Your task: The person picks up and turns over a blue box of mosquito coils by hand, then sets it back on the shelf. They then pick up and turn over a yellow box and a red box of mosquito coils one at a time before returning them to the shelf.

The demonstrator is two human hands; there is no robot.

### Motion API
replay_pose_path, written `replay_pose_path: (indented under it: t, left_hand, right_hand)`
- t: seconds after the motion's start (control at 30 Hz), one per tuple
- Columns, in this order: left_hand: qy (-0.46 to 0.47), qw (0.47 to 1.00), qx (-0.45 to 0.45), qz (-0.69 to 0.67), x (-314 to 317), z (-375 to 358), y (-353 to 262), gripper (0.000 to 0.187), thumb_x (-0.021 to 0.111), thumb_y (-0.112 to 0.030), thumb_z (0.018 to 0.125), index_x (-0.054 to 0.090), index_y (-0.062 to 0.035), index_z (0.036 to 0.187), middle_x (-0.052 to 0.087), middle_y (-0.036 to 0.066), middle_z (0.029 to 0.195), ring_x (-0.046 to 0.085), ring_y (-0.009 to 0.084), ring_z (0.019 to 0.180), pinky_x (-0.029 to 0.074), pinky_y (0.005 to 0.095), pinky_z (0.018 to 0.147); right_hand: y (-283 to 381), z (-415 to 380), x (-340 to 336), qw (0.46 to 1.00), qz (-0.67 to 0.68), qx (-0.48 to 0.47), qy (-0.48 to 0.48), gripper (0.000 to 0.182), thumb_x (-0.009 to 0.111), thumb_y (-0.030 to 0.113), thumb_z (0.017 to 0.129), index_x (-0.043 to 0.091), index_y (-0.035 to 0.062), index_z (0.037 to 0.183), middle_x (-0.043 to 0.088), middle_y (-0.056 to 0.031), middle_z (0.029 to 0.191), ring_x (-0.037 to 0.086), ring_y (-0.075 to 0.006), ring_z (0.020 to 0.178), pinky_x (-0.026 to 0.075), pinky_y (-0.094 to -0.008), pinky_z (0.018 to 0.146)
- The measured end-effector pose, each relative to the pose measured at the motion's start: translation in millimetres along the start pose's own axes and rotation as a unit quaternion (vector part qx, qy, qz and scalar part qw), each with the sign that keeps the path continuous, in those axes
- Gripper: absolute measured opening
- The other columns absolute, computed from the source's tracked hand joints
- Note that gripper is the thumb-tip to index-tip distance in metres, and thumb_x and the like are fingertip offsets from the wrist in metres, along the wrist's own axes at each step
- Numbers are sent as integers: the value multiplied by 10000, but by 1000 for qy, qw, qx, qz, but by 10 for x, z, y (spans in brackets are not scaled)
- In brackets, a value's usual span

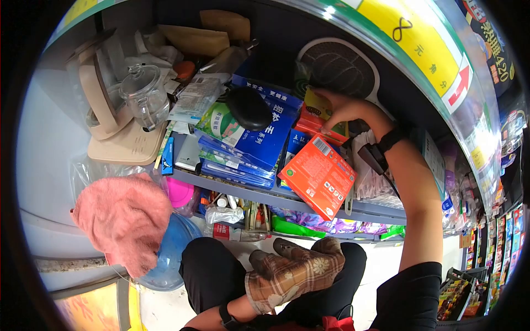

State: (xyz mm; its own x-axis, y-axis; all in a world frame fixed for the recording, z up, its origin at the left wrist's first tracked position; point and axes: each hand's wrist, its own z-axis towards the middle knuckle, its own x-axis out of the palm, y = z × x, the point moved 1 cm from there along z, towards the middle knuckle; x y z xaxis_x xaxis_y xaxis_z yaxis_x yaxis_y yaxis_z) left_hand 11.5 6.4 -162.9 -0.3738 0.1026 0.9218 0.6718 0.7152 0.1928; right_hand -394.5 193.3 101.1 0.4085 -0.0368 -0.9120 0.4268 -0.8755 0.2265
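Note:
My left hand (295,270), in a brown plaid glove with grey fingertips, rests over my knees with its fingers apart and nothing visible in them. My right hand (346,112) is bare and reaches onto the shelf, its fingers round a small red and yellow box (317,107). Some of those fingers are hidden behind the box. Just in front, a larger red-orange box (319,177) lies tilted over the shelf edge. To its left, a black rounded object (249,107) sits on a stack of blue packs (270,135).
A beige appliance (118,138) and a glass pot (144,99) stand on the left of the shelf. A pink towel (124,215) hangs over a blue container (179,243). Behind my right hand is a mesh racket (339,69). The price rail (414,44) curves overhead.

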Motion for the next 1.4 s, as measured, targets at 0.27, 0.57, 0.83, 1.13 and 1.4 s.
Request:
replay_pose_path:
  t: [0.27, 0.57, 0.83, 1.13, 1.4]
  left_hand:
    - [-3, 1000, 1, 22, -6, -13, 7, 333, 522, -254, 924, 515, -94, 1216, 519, 97, 1220, 561, 227, 1102, 478, 384, 859]
    - [-2, 999, 3, 37, -8, -5, 1, 320, 527, -244, 918, 524, -92, 1200, 525, 94, 1203, 568, 224, 1087, 483, 381, 843]
    - [-3, 999, 3, 47, -15, -2, -15, 309, 532, -235, 912, 533, -90, 1185, 531, 92, 1189, 574, 221, 1073, 488, 378, 829]
    - [-2, 999, 4, 54, -25, 3, -18, 296, 538, -225, 905, 542, -88, 1168, 537, 90, 1172, 581, 219, 1057, 493, 375, 813]
    - [-2, 999, 3, 54, -33, 1, -10, 285, 543, -215, 899, 551, -87, 1153, 543, 88, 1157, 587, 216, 1044, 498, 373, 799]
  right_hand:
    - [27, -18, -7, 1000, -1, 1, -7, 1212, 906, 197, 568, 214, 9, 1546, 387, -246, 1511, 378, -324, 1403, 302, -370, 1156]
    - [87, -78, -49, 1000, -6, -7, -9, 1213, 911, 201, 564, 216, -13, 1535, 384, -252, 1512, 365, -326, 1414, 297, -367, 1159]
    - [-22, -21, 6, 1000, 20, 12, -1, 1221, 910, 179, 560, 206, -10, 1540, 385, -250, 1512, 367, -315, 1415, 293, -354, 1161]
    - [42, -44, -4, 1000, 26, 11, 1, 1237, 913, 163, 548, 200, -2, 1545, 402, -246, 1503, 381, -311, 1408, 294, -348, 1157]
    - [90, -67, -13, 999, 37, 11, 7, 1238, 922, 179, 545, 211, -2, 1542, 408, -248, 1497, 386, -324, 1403, 300, -355, 1155]
